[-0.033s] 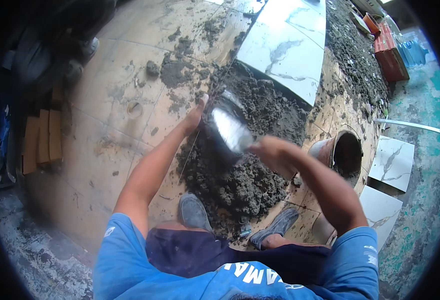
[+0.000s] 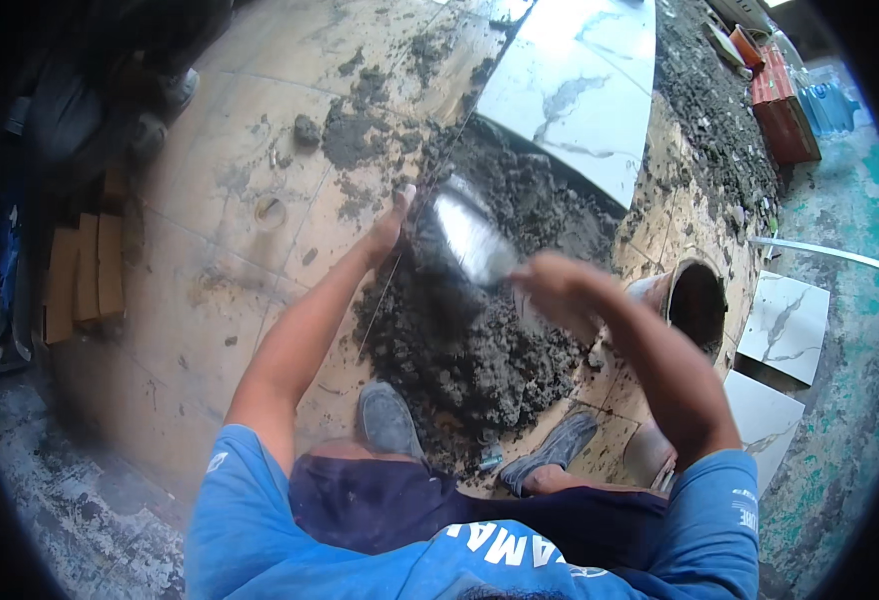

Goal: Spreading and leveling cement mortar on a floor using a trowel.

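My right hand (image 2: 558, 285) grips a pointed trowel (image 2: 472, 238), its shiny blade blurred and tilted over the grey mortar bed (image 2: 500, 370). The blade reaches left across the mortar toward my left hand (image 2: 391, 228). That hand is at the bed's left edge, by a thin string line, with its fingers stretched out. Whether it touches the string is hard to make out. Beyond the trowel, a white marbled tile (image 2: 560, 105) lies with its near edge along the mortar.
To the right a mortar-stained bucket (image 2: 676, 295) lies tipped on its side. Loose marbled tiles (image 2: 782, 328) are past it. Rubble, a red box (image 2: 782, 115) and blue bottles (image 2: 828, 108) line the far right. Cardboard pieces (image 2: 88, 275) stand left. My shoes (image 2: 390, 420) flank the mortar.
The trowel and my right hand have shifted slightly right, with the blade a little farther away from me. My left hand stays nearly in place.
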Motion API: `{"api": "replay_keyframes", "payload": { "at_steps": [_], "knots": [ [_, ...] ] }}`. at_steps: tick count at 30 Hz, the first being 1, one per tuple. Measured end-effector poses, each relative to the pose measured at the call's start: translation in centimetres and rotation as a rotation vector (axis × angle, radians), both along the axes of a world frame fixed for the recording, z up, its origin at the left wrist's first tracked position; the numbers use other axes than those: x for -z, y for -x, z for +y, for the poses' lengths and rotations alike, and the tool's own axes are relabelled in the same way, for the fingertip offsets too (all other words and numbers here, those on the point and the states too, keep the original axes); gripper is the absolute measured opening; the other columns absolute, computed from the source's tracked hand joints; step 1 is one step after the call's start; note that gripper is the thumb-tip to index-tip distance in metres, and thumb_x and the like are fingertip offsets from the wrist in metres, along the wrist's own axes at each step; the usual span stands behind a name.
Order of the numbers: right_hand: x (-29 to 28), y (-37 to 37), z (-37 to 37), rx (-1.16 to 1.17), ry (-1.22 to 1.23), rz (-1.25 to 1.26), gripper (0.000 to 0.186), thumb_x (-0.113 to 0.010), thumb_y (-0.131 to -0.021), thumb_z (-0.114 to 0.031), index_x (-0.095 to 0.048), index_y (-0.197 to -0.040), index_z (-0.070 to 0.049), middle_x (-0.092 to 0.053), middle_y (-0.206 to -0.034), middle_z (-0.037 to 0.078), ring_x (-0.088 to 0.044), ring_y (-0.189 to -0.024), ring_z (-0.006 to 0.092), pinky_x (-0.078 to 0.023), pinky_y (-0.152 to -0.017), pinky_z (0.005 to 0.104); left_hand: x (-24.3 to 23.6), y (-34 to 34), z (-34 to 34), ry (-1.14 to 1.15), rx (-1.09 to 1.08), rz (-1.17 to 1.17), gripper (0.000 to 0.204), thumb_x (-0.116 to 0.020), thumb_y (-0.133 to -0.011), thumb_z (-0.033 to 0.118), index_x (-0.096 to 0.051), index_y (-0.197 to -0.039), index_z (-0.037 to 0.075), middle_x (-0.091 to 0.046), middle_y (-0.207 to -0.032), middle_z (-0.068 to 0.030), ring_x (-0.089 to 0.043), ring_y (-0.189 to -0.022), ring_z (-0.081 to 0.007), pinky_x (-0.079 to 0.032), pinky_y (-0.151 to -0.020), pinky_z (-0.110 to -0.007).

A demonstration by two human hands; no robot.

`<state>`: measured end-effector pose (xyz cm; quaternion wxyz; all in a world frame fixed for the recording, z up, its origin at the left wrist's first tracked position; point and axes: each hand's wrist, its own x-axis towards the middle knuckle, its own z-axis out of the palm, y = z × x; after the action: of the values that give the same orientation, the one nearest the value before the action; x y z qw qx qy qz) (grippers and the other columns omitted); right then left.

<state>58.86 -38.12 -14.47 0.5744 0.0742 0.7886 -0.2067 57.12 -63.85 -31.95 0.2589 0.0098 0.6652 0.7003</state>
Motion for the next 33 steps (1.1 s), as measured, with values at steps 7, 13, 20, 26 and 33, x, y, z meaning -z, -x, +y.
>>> {"api": "replay_keyframes", "payload": {
  "at_steps": [7,13,20,26,33],
  "knots": [
    [3.8,5.0,-0.9,-0.211,-0.099,0.018,0.054,-0.035,-0.099,-0.042,-0.062,-0.073,-0.002,-0.059,-0.061,0.011,-0.060,-0.057,0.0217,-0.052,-0.064,0.0372,2.7,-0.8,0.1,-0.058,-0.005,-0.005,0.085,-0.012,-0.095,0.063,-0.011,-0.146,-0.005,-0.011,-0.156,-0.0151,-0.007,-0.144,-0.0228,-0.006,-0.116,-0.030],
    [6.5,-5.0,-2.7,-0.193,0.016,-0.062,0.057,-0.037,-0.098,-0.039,-0.065,-0.086,0.009,-0.067,-0.075,0.019,-0.067,-0.075,0.0326,-0.052,-0.074,0.0426,3.7,-2.9,-1.4,0.063,0.034,0.188,0.082,-0.013,-0.096,0.061,-0.010,-0.147,-0.003,-0.002,-0.157,-0.0156,0.001,-0.145,-0.0250,-0.001,-0.116,-0.034],
    [8.3,-11.5,-3.4,-0.213,0.009,0.138,0.059,-0.038,-0.098,-0.041,-0.063,-0.085,0.011,-0.066,-0.074,0.023,-0.067,-0.078,0.0372,-0.052,-0.075,0.0440,2.6,-3.7,-0.3,0.104,0.059,0.261,0.084,-0.014,-0.095,0.062,-0.007,-0.147,-0.004,-0.002,-0.156,-0.0166,0.001,-0.145,-0.0262,-0.001,-0.116,-0.034],
    [3.8,-7.7,-2.1,-0.293,-0.001,0.050,0.062,-0.032,-0.100,-0.046,-0.057,-0.109,0.010,-0.062,-0.107,0.027,-0.063,-0.097,0.0318,-0.052,-0.087,0.0388,3.3,-5.7,-2.4,0.066,0.080,0.140,0.088,-0.013,-0.093,0.065,-0.005,-0.147,-0.005,-0.004,-0.156,-0.0180,0.000,-0.144,-0.0266,-0.002,-0.116,-0.035],
    [3.4,5.3,0.1,-0.102,-0.078,0.038,0.052,-0.037,-0.100,-0.039,-0.059,-0.084,0.006,-0.062,-0.077,0.013,-0.058,-0.065,0.0230,-0.054,-0.072,0.0371,2.3,-5.8,-1.3,-0.029,0.035,0.086,0.086,-0.013,-0.094,0.063,-0.006,-0.147,-0.004,-0.007,-0.156,-0.0157,-0.004,-0.144,-0.0241,-0.004,-0.116,-0.033]
  ]
}}
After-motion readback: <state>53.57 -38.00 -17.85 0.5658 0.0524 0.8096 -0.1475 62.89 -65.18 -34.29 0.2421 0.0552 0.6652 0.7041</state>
